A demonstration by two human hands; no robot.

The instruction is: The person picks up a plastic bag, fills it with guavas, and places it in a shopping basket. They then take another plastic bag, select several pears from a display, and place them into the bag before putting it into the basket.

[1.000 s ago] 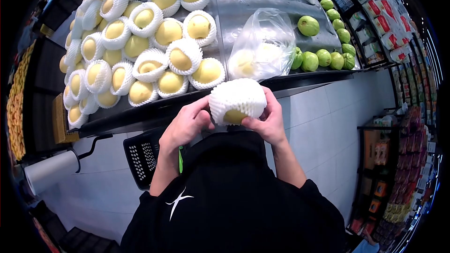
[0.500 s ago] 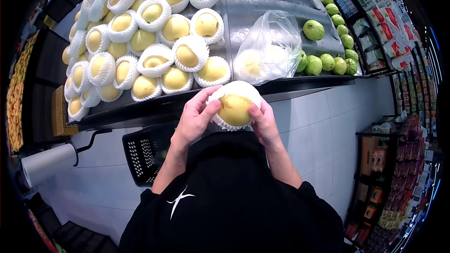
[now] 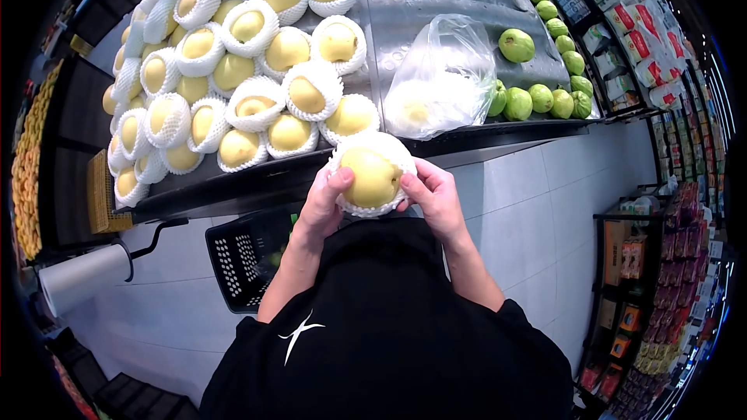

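A yellow pear [image 3: 370, 177] in a white foam net is held between my two hands in front of my chest. My left hand [image 3: 320, 198] grips its left side, thumb on the bare skin and fingers behind the net. On the other side my right hand [image 3: 433, 194] has its thumb near a small dark spot on the fruit. Just beyond my hands, on the display stand, lies a clear plastic bag [image 3: 443, 82] with netted pears inside. Many more netted pears [image 3: 253, 101] are piled to the left of the bag.
Green guavas [image 3: 540, 98] line the stand's right side. Its black front edge [image 3: 233, 190] runs just ahead of me. A black basket [image 3: 233, 260] is low on my left, near a roll of plastic bags [image 3: 85, 276]. Packed shelves [image 3: 630, 288] stand at right.
The pear has been turned in my hands, so a dark spot now shows on its right. Both hands have shifted slightly, the left one a little to the left.
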